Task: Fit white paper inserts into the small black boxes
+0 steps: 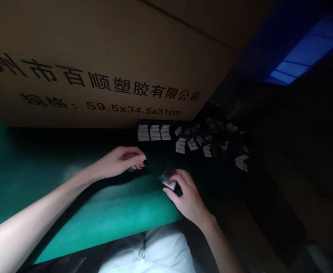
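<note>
My right hand (186,196) grips a small dark part with a pale face (169,184) at the edge of the green table (106,216). My left hand (124,161) hovers just to its left, fingers curled into a pinch; whether anything is in them is hidden in the dim light. Beyond both hands lies a dark tray (211,151) with several small white-topped parts, some in neat stacks (154,132), others scattered (206,146).
A large brown cardboard box (98,57) with printed characters stands along the back of the table. To the right the scene is very dark, with a blue-lit panel (302,60) at top right. My pale-clothed lap (155,254) shows below the table edge.
</note>
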